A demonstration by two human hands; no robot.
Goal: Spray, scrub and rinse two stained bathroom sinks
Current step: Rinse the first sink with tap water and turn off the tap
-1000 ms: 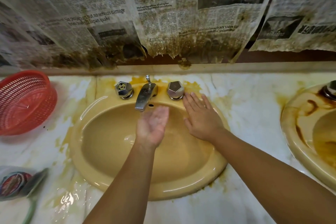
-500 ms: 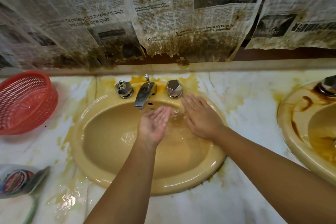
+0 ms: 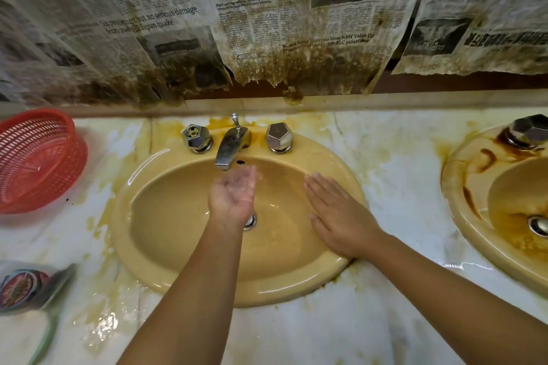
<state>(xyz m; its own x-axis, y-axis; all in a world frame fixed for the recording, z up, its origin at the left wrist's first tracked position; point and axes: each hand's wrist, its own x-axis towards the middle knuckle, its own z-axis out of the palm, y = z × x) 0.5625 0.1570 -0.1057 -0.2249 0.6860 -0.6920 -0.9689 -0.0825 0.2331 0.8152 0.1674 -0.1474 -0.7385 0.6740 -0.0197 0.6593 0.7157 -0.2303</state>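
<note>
Yellow oval ceramic sink (image 3: 178, 216) looks nearly rinsed: our flat right hand (image 3: 341, 216) has slid nearer us, beside our empty, cupped left hand (image 3: 232, 195).

newspaper (image 3: 154, 19): "no serious damage" | "Japan quake" | "MY Value Up"

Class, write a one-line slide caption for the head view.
Left hand cupped under the faucet, right hand flat inside the yellow sink.

Your right hand (image 3: 341, 216) has slid from the sink's (image 3: 184, 281) back rim by the right knob (image 3: 278, 137) down its right wall; your cupped left hand (image 3: 234, 195) has edged nearer the spout (image 3: 229, 151).
</note>
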